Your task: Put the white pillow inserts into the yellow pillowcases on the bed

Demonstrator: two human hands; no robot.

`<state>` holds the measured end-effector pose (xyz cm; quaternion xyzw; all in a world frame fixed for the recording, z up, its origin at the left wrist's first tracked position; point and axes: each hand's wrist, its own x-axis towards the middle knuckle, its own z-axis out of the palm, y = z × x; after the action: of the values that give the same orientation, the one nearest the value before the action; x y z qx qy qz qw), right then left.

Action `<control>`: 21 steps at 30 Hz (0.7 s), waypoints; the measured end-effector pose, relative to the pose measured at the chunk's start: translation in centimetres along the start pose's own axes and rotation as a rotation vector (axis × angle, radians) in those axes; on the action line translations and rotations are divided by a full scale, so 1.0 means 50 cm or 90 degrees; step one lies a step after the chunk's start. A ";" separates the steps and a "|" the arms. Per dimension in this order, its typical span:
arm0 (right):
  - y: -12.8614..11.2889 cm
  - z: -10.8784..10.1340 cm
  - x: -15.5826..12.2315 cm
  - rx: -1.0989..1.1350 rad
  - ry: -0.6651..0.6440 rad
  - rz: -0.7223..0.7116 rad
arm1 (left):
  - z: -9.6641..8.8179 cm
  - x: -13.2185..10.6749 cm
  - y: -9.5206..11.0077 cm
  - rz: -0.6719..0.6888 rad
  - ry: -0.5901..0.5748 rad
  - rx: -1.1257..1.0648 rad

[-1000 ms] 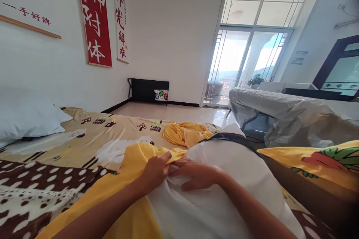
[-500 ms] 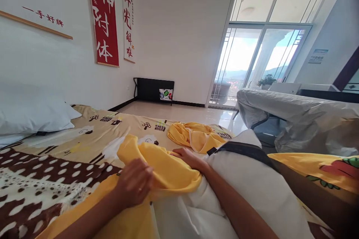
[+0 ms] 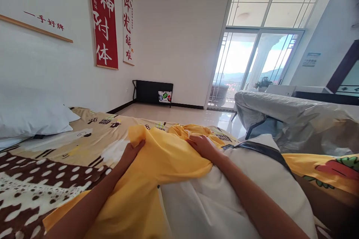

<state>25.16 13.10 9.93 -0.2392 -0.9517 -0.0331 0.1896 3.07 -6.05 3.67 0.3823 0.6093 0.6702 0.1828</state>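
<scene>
A yellow pillowcase [image 3: 165,153] is drawn partly over a white pillow [image 3: 202,198] in front of me. My left hand [image 3: 135,150] is closed on the left part of its far edge. On the right, my right hand [image 3: 202,145] grips the same far edge, its fingertips partly hidden by the cloth. White fabric of the pillow shows below the pillowcase and under my right forearm. A black strip [image 3: 260,146] runs along the pillow's right far side. Beyond my right hand lies another crumpled yellow cloth [image 3: 179,130], partly covered from view.
The bed has a patterned beige sheet [image 3: 103,130] and a brown-and-white blanket [image 3: 50,168]. Another white pillow [image 3: 36,121] lies at left. Yellow fabric with a carrot print [image 3: 331,170] is at right. A plastic-covered table [image 3: 280,108] stands beyond the bed.
My left hand has moved forward and up to the pillowcase's far edge. My right hand has shifted slightly right and up, and the pillowcase is spread wider between them.
</scene>
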 end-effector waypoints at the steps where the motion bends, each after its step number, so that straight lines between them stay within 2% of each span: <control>1: 0.019 -0.031 0.005 -0.032 0.042 0.029 | -0.002 0.008 0.032 0.003 0.008 -0.019; 3: 0.049 -0.104 0.017 -0.087 0.171 0.073 | -0.015 0.021 0.100 0.018 0.020 -0.046; 5: 0.062 -0.168 0.024 -0.121 0.344 0.091 | -0.034 0.028 0.159 0.053 0.027 -0.057; 7: 0.055 -0.191 0.019 -0.136 0.489 0.103 | -0.048 0.031 0.190 0.086 0.030 -0.032; 8: 0.047 -0.181 0.010 -0.135 0.508 0.099 | -0.053 0.031 0.192 0.104 0.040 -0.010; 9: 0.036 -0.158 -0.001 -0.127 0.469 0.078 | -0.056 0.031 0.184 0.117 0.049 0.014; 10: 0.026 -0.125 -0.014 -0.114 0.385 0.043 | -0.057 0.029 0.169 0.122 0.050 0.035; 12: 0.014 -0.049 -0.040 -0.080 0.142 -0.051 | -0.057 0.020 0.126 0.110 0.003 0.059; 14: 0.020 0.007 -0.054 -0.070 0.050 -0.076 | -0.056 0.004 0.087 0.078 -0.085 0.046; 15: 0.029 0.019 -0.053 -0.072 0.055 -0.046 | -0.055 -0.007 0.076 0.065 -0.127 0.028; 17: 0.051 0.010 -0.040 -0.071 0.081 0.048 | -0.053 -0.031 0.076 0.036 -0.180 -0.006; 19: 0.064 -0.026 -0.022 -0.059 0.052 0.114 | -0.050 -0.053 0.100 -0.009 -0.225 -0.015; 21: 0.053 -0.069 -0.014 -0.044 0.013 0.104 | -0.046 -0.066 0.131 -0.012 -0.291 0.004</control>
<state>28.14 14.58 12.78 -0.3217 -0.9255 -0.0527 0.1928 4.96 -11.20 9.08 0.5193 0.5573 0.5626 0.3211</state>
